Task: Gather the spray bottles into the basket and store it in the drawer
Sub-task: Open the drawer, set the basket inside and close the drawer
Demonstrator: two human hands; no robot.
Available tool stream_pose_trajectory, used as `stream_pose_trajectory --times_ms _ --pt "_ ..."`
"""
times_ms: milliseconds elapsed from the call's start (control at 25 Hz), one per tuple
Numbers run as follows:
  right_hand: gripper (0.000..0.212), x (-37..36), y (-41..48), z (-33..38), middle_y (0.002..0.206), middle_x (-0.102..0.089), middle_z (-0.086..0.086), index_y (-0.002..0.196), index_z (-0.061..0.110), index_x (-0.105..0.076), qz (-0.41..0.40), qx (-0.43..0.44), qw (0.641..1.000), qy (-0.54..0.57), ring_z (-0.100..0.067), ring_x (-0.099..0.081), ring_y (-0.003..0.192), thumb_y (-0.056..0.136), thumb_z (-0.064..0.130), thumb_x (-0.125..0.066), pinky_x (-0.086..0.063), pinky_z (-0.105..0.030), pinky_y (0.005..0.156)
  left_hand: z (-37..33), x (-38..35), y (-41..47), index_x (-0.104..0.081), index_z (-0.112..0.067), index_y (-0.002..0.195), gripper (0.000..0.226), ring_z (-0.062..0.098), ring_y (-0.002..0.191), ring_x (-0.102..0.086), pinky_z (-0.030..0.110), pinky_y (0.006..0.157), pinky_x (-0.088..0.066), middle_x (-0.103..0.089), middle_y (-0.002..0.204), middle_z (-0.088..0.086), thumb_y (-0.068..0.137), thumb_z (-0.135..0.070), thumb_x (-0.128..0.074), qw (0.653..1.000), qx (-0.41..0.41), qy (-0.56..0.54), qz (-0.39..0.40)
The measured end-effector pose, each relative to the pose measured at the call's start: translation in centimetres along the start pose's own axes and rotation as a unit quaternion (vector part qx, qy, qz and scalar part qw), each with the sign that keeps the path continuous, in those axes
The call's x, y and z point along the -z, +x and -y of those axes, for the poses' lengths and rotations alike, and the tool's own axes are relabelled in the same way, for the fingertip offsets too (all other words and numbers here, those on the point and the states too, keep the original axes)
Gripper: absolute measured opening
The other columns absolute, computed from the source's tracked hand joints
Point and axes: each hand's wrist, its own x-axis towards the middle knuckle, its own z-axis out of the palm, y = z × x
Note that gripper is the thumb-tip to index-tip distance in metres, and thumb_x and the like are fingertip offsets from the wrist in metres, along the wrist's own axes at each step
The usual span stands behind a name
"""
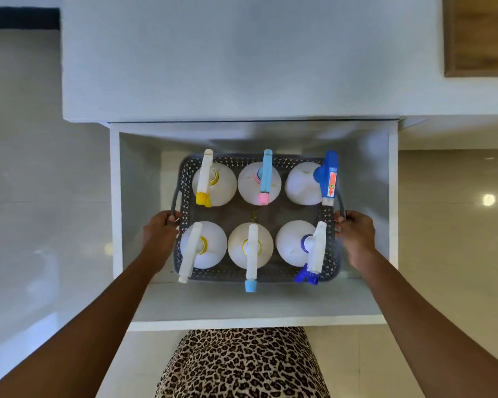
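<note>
Head view: six spray bottles (pixel 259 183) in one basket (pixel 186 179), both hands' fingers (pixel 171 218) around its handles.

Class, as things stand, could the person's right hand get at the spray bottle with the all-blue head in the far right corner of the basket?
Probably yes. The right hand grips the basket handle beside that blue-headed bottle, nothing lies between, but it must let go first.

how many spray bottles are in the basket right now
6, in two rows of three. Back row: yellow-nozzle, pink-nozzle, blue-head. Front row: all-white, light-blue-nozzle, dark-blue-nozzle. None seem hidden.
</note>
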Motion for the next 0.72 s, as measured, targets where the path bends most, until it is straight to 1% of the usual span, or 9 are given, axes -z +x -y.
stream_pose_trajectory --times_ms 160,280,400,480,560,600,640,680,720 --pt "0.016 -2.6 3.0 -1.1 0.088 -0.065 -0.014 0.089 0.008 -0.066 0.005 -0.015 1.000 -0.004 -0.034 -0.063 0.090 0.089 0.009 -0.051 -0.053 -0.049 0.084 1.1 -2.2 2.9 -0.061 -0.007 0.102 0.026 0.027 0.092 -0.058 0.042 0.086 -0.049 -0.064 0.110 0.021 0.094 -0.007 -0.035 1.000 0.023 0.020 -0.007" --pt "0.015 -3.6 4.6 -2.1 0.084 -0.063 -0.013 0.086 0.010 -0.065 0.018 -0.018 1.000 -0.012 -0.028 -0.059 0.080 0.088 0.007 -0.051 -0.050 -0.044 0.077 2.1 -3.2 4.2 -0.060 -0.006 0.101 0.026 0.026 0.090 -0.057 0.042 0.083 -0.050 -0.064 0.106 0.020 0.094 -0.008 -0.036 0.999 0.037 0.032 -0.017" --pt "0.015 -3.9 5.1 -2.3 0.081 -0.063 -0.012 0.083 0.013 -0.063 0.019 -0.018 1.000 -0.013 -0.025 -0.057 0.073 0.088 0.007 -0.051 -0.049 -0.039 0.070 2.4 -3.7 4.9 -0.060 -0.004 0.102 0.025 0.025 0.089 -0.058 0.037 0.075 -0.051 -0.064 0.101 0.015 0.094 -0.009 -0.037 0.997 0.058 0.037 -0.017" --pt "0.015 -4.0 5.4 -2.2 0.080 -0.064 -0.010 0.083 0.014 -0.064 0.010 -0.019 1.000 -0.023 -0.023 -0.058 0.072 0.088 0.009 -0.052 -0.051 -0.038 0.070 2.4 -4.0 5.3 -0.061 -0.007 0.102 0.026 0.026 0.091 -0.058 0.041 0.081 -0.052 -0.065 0.104 0.016 0.094 -0.008 -0.037 0.997 0.065 0.036 -0.018" --pt "0.016 -4.2 5.6 -2.0 0.079 -0.064 -0.009 0.081 0.015 -0.064 0.002 -0.019 0.999 -0.038 -0.023 -0.059 0.075 0.087 0.009 -0.050 -0.052 -0.040 0.074 2.2 -4.3 5.7 -0.061 -0.007 0.103 0.026 0.028 0.093 -0.058 0.045 0.088 -0.052 -0.064 0.110 0.020 0.093 -0.007 -0.037 0.996 0.068 0.045 -0.018" --pt "0.017 -4.3 5.8 -2.0 0.079 -0.064 -0.009 0.080 0.016 -0.064 0.000 -0.018 0.999 -0.042 -0.024 -0.059 0.076 0.087 0.008 -0.050 -0.052 -0.041 0.076 2.0 -4.5 5.9 -0.061 -0.006 0.104 0.027 0.028 0.093 -0.057 0.043 0.086 -0.053 -0.064 0.111 0.021 0.093 -0.006 -0.037 0.996 0.069 0.050 -0.020" --pt "0.017 -4.5 6.0 -2.0 0.079 -0.064 -0.009 0.079 0.017 -0.063 0.000 -0.018 0.999 -0.043 -0.024 -0.059 0.077 0.086 0.008 -0.050 -0.052 -0.042 0.078 1.9 -4.6 6.1 -0.061 -0.005 0.105 0.027 0.027 0.092 -0.056 0.037 0.078 -0.053 -0.063 0.112 0.020 0.093 -0.005 -0.036 0.996 0.070 0.056 -0.022" --pt "0.017 -4.6 6.1 -2.0 0.079 -0.064 -0.009 0.078 0.018 -0.063 -0.001 -0.019 0.999 -0.044 -0.024 -0.058 0.077 0.086 0.008 -0.051 -0.051 -0.042 0.079 1.7 -4.8 6.2 -0.061 -0.005 0.106 0.028 0.025 0.089 -0.055 0.028 0.068 -0.050 -0.063 0.112 0.019 0.092 -0.004 -0.036 0.995 0.070 0.065 -0.023" --pt "0.017 -4.7 6.2 -1.9 0.078 -0.063 -0.009 0.078 0.018 -0.063 -0.003 -0.020 0.999 -0.048 -0.024 -0.058 0.076 0.086 0.009 -0.051 -0.051 -0.042 0.079 1.5 -4.9 6.3 -0.061 -0.005 0.106 0.029 0.023 0.088 -0.054 0.022 0.061 -0.044 -0.063 0.112 0.019 0.092 -0.004 -0.036 0.995 0.070 0.074 -0.023"
